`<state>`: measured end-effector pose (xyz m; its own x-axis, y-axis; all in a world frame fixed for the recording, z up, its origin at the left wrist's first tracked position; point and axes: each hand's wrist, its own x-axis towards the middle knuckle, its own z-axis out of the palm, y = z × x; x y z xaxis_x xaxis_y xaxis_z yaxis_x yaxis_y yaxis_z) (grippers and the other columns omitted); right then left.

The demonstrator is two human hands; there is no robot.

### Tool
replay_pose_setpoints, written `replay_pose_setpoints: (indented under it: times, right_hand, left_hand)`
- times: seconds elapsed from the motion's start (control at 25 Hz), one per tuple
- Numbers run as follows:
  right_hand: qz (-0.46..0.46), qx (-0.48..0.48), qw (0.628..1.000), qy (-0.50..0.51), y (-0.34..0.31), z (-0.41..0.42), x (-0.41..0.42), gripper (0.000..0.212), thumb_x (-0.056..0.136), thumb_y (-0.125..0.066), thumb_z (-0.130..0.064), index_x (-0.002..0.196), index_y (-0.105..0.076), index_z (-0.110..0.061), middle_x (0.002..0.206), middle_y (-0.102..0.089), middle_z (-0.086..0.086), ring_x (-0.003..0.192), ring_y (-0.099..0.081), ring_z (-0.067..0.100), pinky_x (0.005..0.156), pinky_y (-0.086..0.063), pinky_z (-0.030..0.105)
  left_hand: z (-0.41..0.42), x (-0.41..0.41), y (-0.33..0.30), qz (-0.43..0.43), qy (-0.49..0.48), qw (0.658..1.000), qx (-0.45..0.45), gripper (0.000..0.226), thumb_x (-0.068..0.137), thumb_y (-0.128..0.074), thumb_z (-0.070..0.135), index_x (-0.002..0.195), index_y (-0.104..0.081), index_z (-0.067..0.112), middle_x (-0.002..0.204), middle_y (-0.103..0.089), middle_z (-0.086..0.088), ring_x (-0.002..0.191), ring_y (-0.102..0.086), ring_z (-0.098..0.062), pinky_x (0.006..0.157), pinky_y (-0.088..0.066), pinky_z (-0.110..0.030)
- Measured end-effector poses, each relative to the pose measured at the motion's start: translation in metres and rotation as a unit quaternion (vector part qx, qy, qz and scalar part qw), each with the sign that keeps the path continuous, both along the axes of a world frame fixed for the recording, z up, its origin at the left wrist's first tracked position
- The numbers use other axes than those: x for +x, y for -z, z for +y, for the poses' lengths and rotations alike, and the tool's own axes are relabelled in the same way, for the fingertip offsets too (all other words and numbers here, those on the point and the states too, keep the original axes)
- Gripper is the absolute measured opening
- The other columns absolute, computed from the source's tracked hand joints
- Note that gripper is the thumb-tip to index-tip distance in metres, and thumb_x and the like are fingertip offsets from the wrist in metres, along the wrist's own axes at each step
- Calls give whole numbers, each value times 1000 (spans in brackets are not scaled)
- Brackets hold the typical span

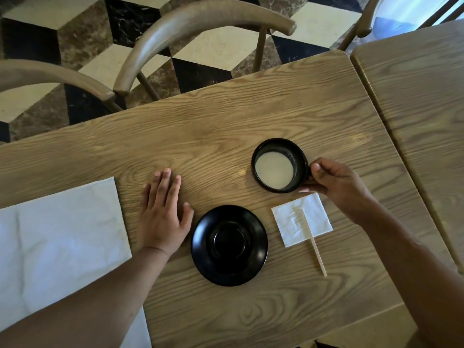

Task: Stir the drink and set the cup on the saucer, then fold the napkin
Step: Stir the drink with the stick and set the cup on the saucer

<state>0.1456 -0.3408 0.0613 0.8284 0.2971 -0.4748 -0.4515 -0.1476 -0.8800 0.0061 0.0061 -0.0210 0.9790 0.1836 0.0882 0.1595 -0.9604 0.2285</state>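
A black cup [298,159] with a pale milky drink stands on the wooden table [226,116]. My right hand [334,182] grips the cup's handle on its right side. An empty black saucer [229,245] lies nearer to me, to the cup's lower left. A wooden stir stick [315,246] rests across a small white folded napkin [301,222] to the right of the saucer. My left hand [163,217] lies flat on the table, fingers spread, just left of the saucer. A large white napkin [57,237] is spread at the left edge.
Two wooden chairs [195,28] stand beyond the table's far edge over a checkered floor. A second wooden table [421,101] adjoins on the right, with a narrow gap between the two.
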Motion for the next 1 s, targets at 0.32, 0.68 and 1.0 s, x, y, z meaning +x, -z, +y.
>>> replay_pose_setpoints:
  times: [0.32,0.68,1.0]
  right_hand:
    - [8,7,998,-65,-28,27,-38,28,103,-42,-9,82,-57,0,77,-74,6,79,-74,19,75,-61,28]
    - [51,-3,989,-137,-7,39,-85,50,89,-63,-48,85,-62,2,89,-76,16,86,-76,30,80,-61,35]
    - [33,-82,983,-163,-6,52,-102,28,104,-50,-10,83,-67,-5,82,-76,12,83,-76,32,85,-61,43]
  left_hand:
    - [-1,0,-1,-7,-4,1000,0,63,94,-43,34,151,-47,7,164,-36,-15,156,-27,-31,126,-22,-54]
    - [-1,1,-3,19,-4,1000,5,65,96,-39,39,153,-43,10,166,-32,-13,158,-22,-28,128,-16,-51]
    - [-1,1,-3,12,-11,1000,-2,65,95,-39,40,153,-43,11,167,-32,-12,158,-22,-28,129,-16,-50]
